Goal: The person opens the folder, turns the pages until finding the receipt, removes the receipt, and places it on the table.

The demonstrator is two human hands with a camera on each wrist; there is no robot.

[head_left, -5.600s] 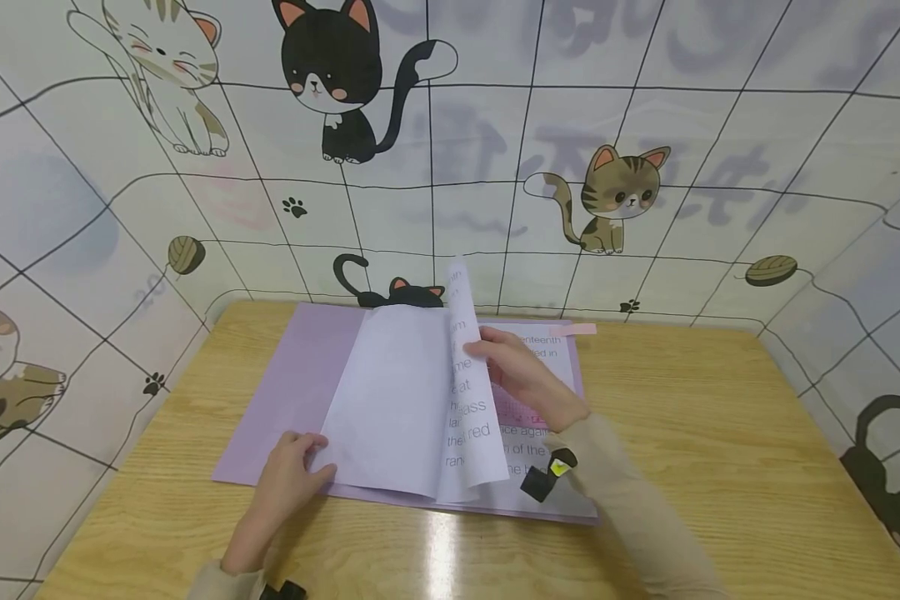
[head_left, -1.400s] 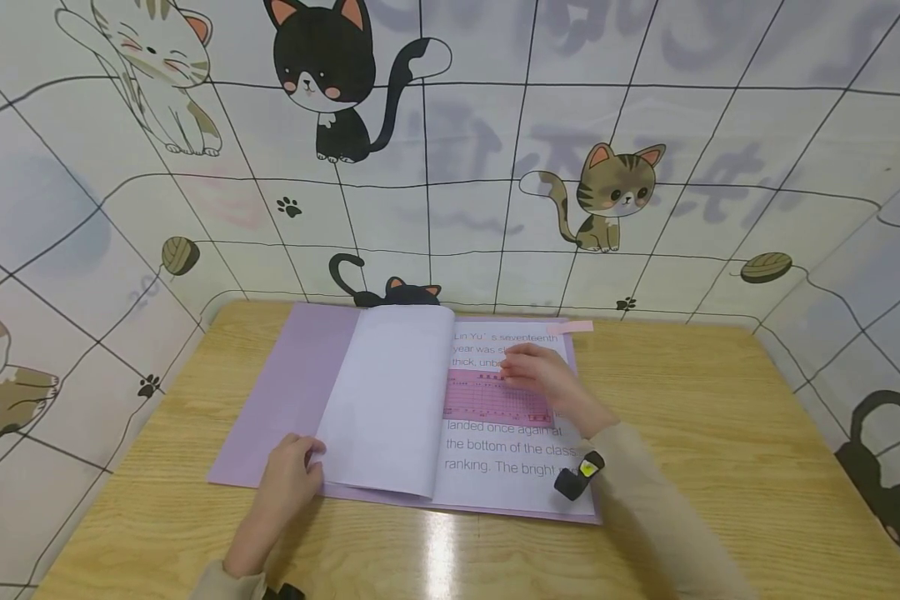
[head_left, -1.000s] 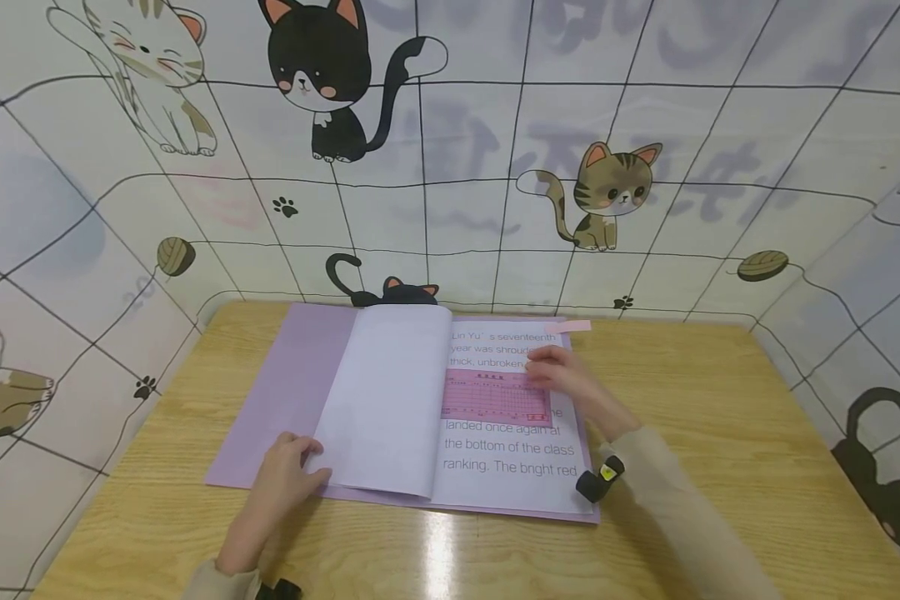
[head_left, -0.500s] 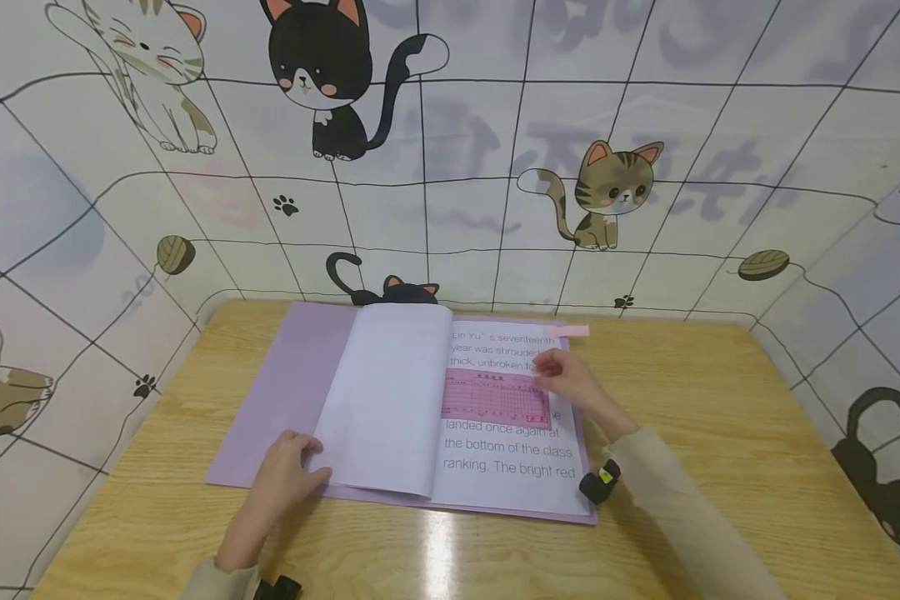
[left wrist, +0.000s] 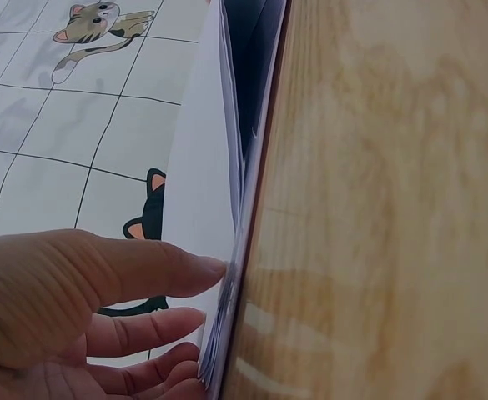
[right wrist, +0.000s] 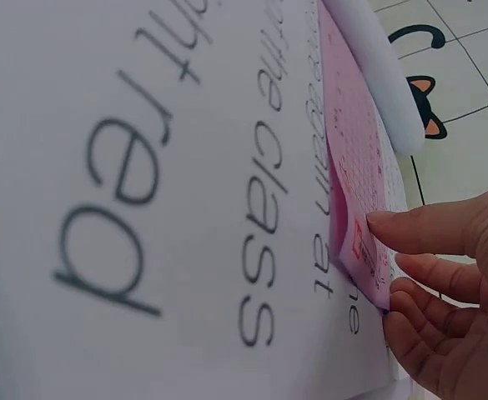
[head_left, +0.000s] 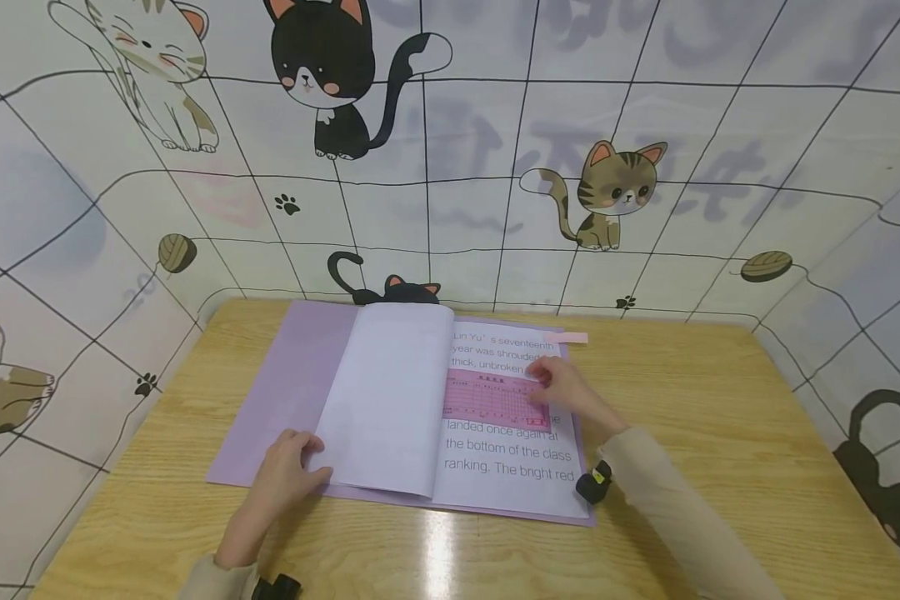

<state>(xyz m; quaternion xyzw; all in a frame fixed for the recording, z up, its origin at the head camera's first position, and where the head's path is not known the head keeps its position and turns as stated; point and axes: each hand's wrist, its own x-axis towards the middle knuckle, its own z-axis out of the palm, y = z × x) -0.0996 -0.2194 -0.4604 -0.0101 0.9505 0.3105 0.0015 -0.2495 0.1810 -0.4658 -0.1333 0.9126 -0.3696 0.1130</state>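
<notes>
An open purple folder (head_left: 258, 400) bears turned white pages (head_left: 390, 400) on its left and a page of large printed text (head_left: 510, 492) on its right. Across that page lies a pink printed slip (head_left: 487, 400) with a grid and a red stamp. My right hand (head_left: 570, 387) pinches the slip's right end; in the right wrist view the thumb (right wrist: 427, 227) lies on its face, and its near edge bows up off the page. My left hand (head_left: 288, 475) rests at the lower left corner of the turned pages, thumb (left wrist: 173, 267) against their edge, fingers loosely bent.
A pale pink tab (head_left: 570, 337) sticks out at the top right of the page. The folder lies on a wooden table (head_left: 682, 400), backed by a cat-patterned wall covering (head_left: 472, 217). A black wrist camera (head_left: 594, 482) hangs over the page's lower right edge.
Earlier, my right hand held a curled text page; that page now lies turned to the left, baring the pink slip. The hand has since moved onto the slip's right end. My left hand barely moved.
</notes>
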